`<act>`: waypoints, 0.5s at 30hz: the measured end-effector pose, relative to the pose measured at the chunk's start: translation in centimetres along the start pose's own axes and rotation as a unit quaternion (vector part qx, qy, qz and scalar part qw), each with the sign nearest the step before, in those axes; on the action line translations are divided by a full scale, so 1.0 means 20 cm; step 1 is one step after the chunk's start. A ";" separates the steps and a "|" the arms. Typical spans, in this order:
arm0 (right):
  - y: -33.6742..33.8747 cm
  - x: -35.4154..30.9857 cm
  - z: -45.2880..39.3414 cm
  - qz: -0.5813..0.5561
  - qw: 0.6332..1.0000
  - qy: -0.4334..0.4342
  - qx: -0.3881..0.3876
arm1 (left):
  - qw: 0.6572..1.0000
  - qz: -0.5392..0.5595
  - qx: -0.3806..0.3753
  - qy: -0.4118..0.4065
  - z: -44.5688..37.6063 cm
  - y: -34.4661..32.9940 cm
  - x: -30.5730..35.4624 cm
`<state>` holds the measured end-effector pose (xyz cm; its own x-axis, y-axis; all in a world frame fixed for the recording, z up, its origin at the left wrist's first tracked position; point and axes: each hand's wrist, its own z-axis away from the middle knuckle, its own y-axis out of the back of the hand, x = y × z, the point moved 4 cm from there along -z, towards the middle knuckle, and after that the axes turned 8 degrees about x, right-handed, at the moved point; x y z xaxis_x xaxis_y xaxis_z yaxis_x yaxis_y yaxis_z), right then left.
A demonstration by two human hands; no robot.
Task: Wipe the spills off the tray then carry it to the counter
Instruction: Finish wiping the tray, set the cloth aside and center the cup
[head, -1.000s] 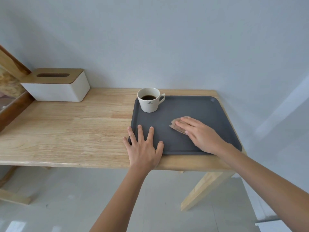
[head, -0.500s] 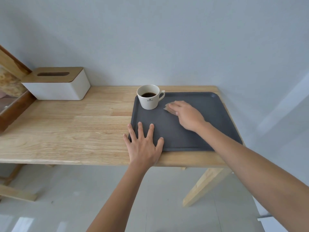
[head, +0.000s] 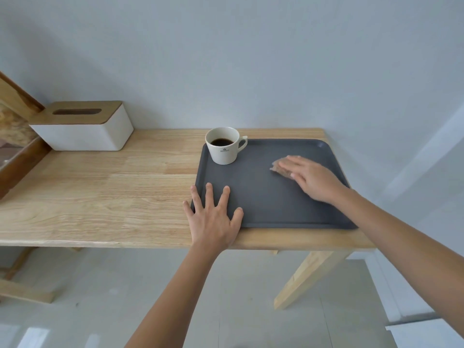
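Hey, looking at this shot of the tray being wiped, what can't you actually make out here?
Head view only:
- Wiping cloth: mostly covered by the right hand and motion-blurred; material unclear.
- Spills on the tray: none readable against the dark surface.
- Cup logo: too small to read.
- Tray's near left corner: under the left hand.
- Tissue box contents: the slot is dark.
- The counter: not in view.

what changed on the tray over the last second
The right hand slid the tissue from the tray's near middle up beside the cup, then across to the far right. The left hand stayed flat on the near-left corner; the cup did not move.
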<state>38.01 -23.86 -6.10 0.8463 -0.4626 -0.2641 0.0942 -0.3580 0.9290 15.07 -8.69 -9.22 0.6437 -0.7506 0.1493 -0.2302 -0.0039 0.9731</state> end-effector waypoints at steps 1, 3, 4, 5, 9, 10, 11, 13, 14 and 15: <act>-0.01 0.04 -0.06 0.010 1.000 -0.027 0.007 | 1.000 -0.001 -0.001 0.000 0.00 0.00 0.00; -0.03 0.07 -0.18 0.026 0.996 -0.080 0.017 | 1.000 -0.002 0.000 0.002 0.00 0.00 0.00; -0.05 0.06 -0.22 0.031 0.994 -0.107 0.021 | 1.000 -0.002 0.000 0.002 0.00 0.00 0.00; -0.07 0.04 -0.25 0.029 0.991 -0.126 0.028 | 1.000 -0.003 0.000 0.003 0.00 0.00 0.00; -0.13 -0.19 -0.22 -0.007 0.997 -0.070 0.020 | 1.000 -0.004 0.003 0.006 0.00 0.00 -0.01; -0.14 -0.26 -0.17 -0.012 0.999 -0.043 0.014 | 1.000 -0.001 0.003 0.005 0.00 0.00 -0.01; -0.14 -0.31 -0.10 -0.017 1.000 -0.019 0.012 | 1.000 0.000 0.005 0.005 0.00 0.00 0.00; -0.13 -0.39 0.04 -0.029 0.999 0.023 0.019 | 1.000 -0.002 0.011 0.006 0.00 0.00 -0.01; -0.11 -0.39 0.11 -0.036 0.999 0.037 0.017 | 1.000 -0.001 0.013 0.003 0.00 0.00 0.00; -0.09 -0.39 0.16 -0.050 0.997 0.048 0.011 | 1.000 -0.004 0.014 0.001 0.00 0.01 -0.01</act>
<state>29.65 -22.20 -6.56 0.8800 -0.3433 -0.3283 0.1703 -0.4172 0.8927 14.87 -8.55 -9.08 0.6462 -0.7498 0.1425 -0.2466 -0.0285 0.9687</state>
